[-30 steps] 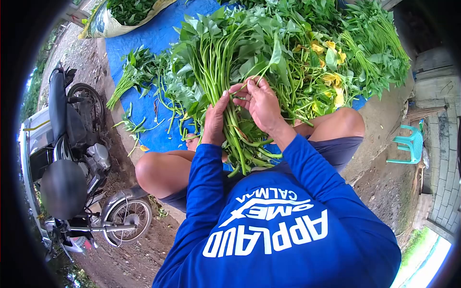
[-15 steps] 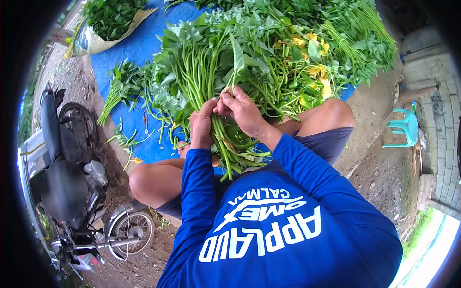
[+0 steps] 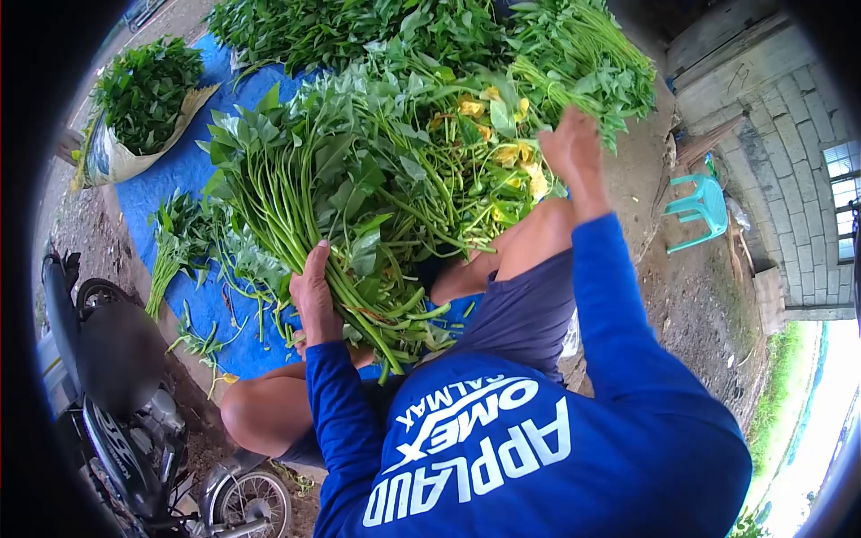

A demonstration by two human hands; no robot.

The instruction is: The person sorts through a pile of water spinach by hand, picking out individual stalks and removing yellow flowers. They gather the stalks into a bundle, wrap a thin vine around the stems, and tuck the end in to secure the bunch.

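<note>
My left hand (image 3: 314, 291) is wrapped round the stems of a thick bunch of water spinach (image 3: 278, 202). The bunch's leaves point up and away, and its cut stem ends hang over my lap. Out to the right, my right hand (image 3: 574, 152) is raised with its fingers curled in; whatever it may hold is hidden. Just beyond that hand lie bundled greens (image 3: 587, 67) with long stems. Between the two hands are loose stems and yellowed leaves (image 3: 511, 152) in a heap.
A blue tarp (image 3: 148, 211) lies under the greens. At the far left stands a sack (image 3: 108, 157) stuffed with leaves. A small bundle (image 3: 175, 242) lies on the tarp's left side. A motorbike (image 3: 134, 439) is parked at left, and a turquoise plastic stool (image 3: 700, 211) stands at right.
My right hand has left the bunch and swung out to the far right. My left hand keeps hold of the bunch, which leans further left. The view has shifted rightward.
</note>
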